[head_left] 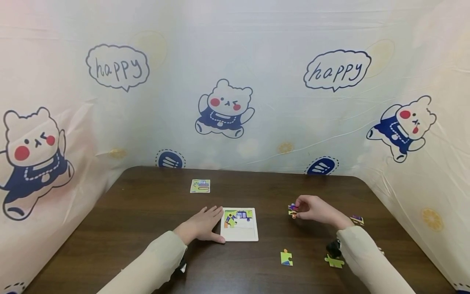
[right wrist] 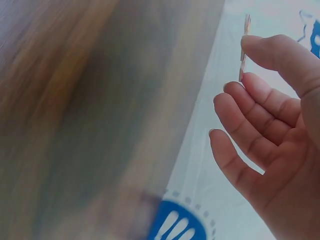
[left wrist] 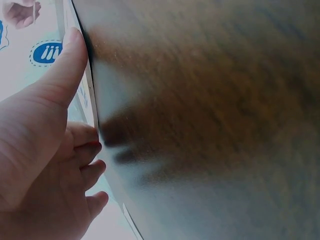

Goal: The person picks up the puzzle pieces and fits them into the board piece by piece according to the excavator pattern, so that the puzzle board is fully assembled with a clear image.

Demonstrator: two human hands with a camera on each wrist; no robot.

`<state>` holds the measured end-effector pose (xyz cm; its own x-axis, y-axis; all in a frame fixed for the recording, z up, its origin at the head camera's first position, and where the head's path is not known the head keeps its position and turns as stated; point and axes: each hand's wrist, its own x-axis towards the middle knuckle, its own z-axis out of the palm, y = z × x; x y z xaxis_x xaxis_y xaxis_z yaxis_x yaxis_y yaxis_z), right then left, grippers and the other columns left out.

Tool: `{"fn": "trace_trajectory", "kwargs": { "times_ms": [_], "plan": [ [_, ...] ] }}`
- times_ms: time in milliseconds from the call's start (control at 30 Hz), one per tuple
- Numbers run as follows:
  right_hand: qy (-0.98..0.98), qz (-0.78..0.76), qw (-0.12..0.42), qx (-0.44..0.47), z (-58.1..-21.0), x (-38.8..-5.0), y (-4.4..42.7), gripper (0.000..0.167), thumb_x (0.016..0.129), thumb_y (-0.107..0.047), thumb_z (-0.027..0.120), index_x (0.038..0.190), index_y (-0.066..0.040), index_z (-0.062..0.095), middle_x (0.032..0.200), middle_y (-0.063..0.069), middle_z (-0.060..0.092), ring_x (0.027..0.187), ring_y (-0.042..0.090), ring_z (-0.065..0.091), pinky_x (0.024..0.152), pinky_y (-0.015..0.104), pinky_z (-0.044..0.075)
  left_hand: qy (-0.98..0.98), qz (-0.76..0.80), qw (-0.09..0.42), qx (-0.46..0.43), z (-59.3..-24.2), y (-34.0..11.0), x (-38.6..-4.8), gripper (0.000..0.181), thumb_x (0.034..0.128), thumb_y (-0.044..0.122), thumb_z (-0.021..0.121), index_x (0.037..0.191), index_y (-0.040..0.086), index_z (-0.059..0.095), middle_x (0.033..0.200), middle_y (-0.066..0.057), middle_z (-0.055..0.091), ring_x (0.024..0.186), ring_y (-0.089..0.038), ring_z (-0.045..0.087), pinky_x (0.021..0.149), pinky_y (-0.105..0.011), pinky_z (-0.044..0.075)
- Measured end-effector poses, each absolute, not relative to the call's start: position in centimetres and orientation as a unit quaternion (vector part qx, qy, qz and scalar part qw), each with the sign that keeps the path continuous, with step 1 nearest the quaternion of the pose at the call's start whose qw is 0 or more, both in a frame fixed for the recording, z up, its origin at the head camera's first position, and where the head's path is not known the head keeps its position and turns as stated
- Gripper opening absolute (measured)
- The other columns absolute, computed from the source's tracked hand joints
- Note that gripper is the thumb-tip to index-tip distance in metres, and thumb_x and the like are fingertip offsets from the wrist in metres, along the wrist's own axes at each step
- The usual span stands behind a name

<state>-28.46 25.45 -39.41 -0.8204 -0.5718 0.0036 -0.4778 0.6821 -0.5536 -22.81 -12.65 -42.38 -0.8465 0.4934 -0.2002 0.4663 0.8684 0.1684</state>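
Only readable text: "happy", twice, on the backdrop (head_left: 279,53) beyond both hands. Right hand (head_left: 319,210) pinches a puzzle piece (head_left: 291,210) above the tabletop (head_left: 158,208). Left hand (head_left: 202,226) has fingers extended, touching the side of the white tray (head_left: 238,235), partly filled. Loose: green-blue piece (head_left: 286,258) nearside between hands, green piece (head_left: 335,261) by right sleeve (head_left: 361,245). Picture card (head_left: 200,186) beyond left hand.

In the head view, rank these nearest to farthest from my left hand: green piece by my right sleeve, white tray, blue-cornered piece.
From your left hand:
1. White tray: immediately right of it.
2. Blue-cornered piece: farther right, nearer you.
3. Green piece: farthest right, by your right sleeve.
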Motion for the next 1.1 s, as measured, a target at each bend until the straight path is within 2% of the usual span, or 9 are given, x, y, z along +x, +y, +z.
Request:
{"fn": "trace_trajectory", "kwargs": {
  "times_ms": [400,867,1100],
  "plan": [
    [0.915,-0.250,0.075,-0.309,-38.4,-28.3,18.5,0.020,0.078,-0.015,0.074,0.091,-0.012,0.059,0.085,-0.005,0.057,0.076,0.013,0.053,0.072,0.030,0.050,0.959,0.057,0.120,0.252,-42.2,-12.7,-22.8,0.094,0.0760,0.059,0.063,0.141,-0.001,0.032,0.147,-0.013,0.027,0.135,-0.028,0.022,0.107,-0.046,0.016],
    [0.912,-0.188,0.084,-0.355,-40.1,-27.9,12.3,0.019,0.079,-0.021,0.073,0.090,-0.013,0.060,0.077,-0.002,0.055,0.068,0.011,0.048,0.059,0.025,0.043,0.958,0.054,0.116,0.256,-42.1,-12.7,-22.7,0.093,0.0760,0.059,0.064,0.140,-0.002,0.033,0.147,-0.013,0.028,0.134,-0.029,0.023,0.107,-0.047,0.017],
    [0.905,-0.174,0.084,-0.380,-41.4,-27.7,10.3,0.020,0.078,-0.021,0.074,0.089,-0.010,0.061,0.079,-0.003,0.056,0.066,0.009,0.047,0.058,0.023,0.042,0.958,0.061,0.121,0.254,-41.9,-12.7,-22.6,0.093,0.0765,0.058,0.063,0.141,-0.003,0.033,0.147,-0.014,0.027,0.135,-0.030,0.022,0.107,-0.047,0.016]
  ]
}}
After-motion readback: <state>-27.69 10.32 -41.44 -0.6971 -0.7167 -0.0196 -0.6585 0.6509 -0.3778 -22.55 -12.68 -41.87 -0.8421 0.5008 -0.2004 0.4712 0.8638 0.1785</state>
